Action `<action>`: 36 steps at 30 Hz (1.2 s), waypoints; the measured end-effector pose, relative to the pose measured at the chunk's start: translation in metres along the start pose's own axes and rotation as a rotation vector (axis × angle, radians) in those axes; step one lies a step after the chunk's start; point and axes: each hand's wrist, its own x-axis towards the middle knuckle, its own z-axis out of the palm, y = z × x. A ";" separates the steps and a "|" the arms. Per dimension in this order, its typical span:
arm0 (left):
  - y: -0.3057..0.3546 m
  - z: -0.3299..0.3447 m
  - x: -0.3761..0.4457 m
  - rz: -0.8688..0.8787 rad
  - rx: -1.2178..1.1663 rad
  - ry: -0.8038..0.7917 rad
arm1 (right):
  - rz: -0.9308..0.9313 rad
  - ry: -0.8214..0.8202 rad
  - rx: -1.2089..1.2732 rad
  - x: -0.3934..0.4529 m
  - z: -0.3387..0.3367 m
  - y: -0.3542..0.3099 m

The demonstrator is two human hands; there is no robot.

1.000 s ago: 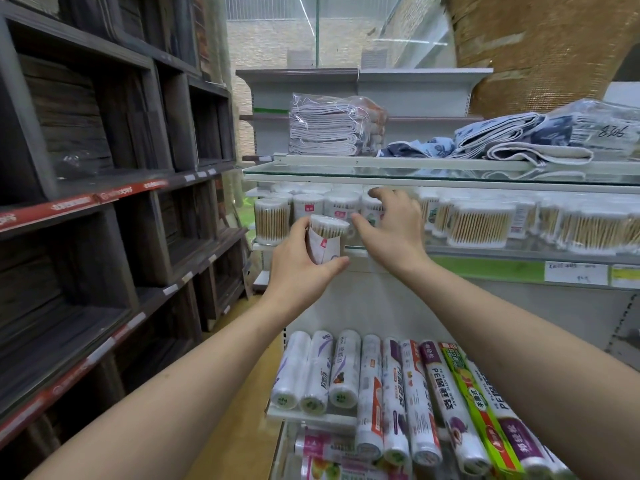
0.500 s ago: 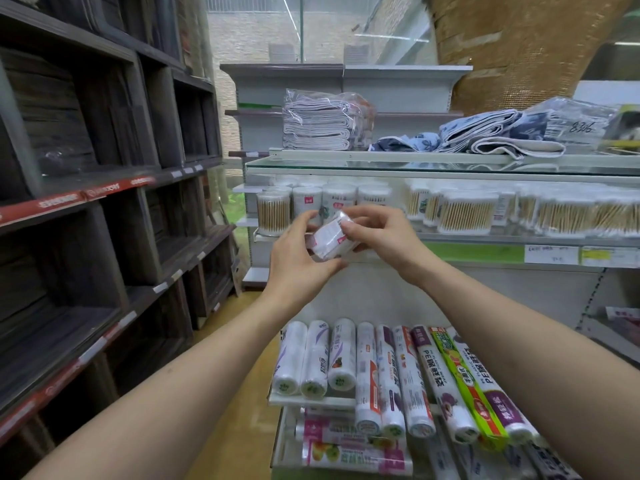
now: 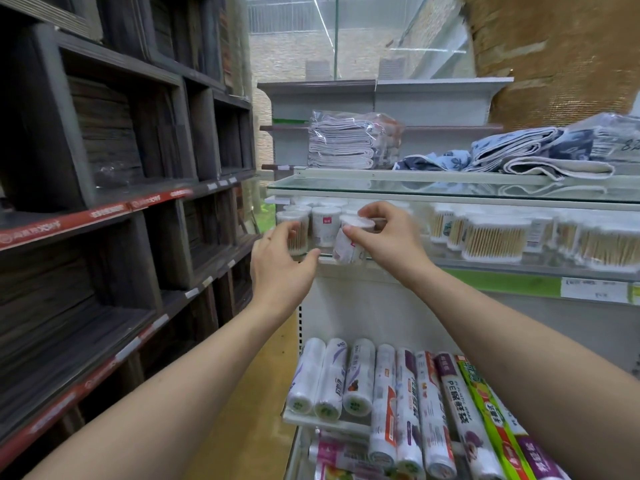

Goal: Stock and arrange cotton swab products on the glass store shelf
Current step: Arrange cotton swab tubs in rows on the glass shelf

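My right hand (image 3: 388, 237) pinches a round tub of cotton swabs (image 3: 349, 242) by its white lid, holding it tilted at the front edge of the glass shelf (image 3: 485, 263). My left hand (image 3: 282, 268) hovers just left of it with relaxed fingers, holding nothing, in front of another swab tub (image 3: 296, 230). A third tub with a red label (image 3: 325, 225) stands behind. Rectangular swab boxes (image 3: 491, 240) line the shelf to the right.
An upper glass shelf (image 3: 450, 188) carries folded cloths (image 3: 519, 157) and bagged towels (image 3: 346, 143) close above the swabs. Rolls of plastic wrap (image 3: 381, 386) fill the lower rack. Dark wooden shelving (image 3: 121, 202) stands on the left, with a yellow floor aisle between.
The tub passed from my left hand to my right hand, which has carried it up to the shelf edge. My left hand let go and has drifted left.
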 end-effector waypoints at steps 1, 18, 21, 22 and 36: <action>-0.003 -0.002 0.002 -0.018 0.006 0.011 | -0.005 0.022 -0.010 0.002 0.005 0.001; -0.052 -0.004 0.047 -0.042 -0.176 -0.095 | -0.164 0.009 -0.394 0.006 0.047 -0.015; -0.055 -0.003 0.049 -0.034 -0.202 -0.119 | -0.171 0.067 -0.465 0.006 0.050 -0.014; -0.056 -0.003 0.050 -0.037 -0.209 -0.122 | -0.177 0.068 -0.459 0.004 0.050 -0.014; -0.059 0.002 0.058 -0.026 -0.170 -0.136 | -0.175 0.102 -0.470 0.000 0.058 -0.012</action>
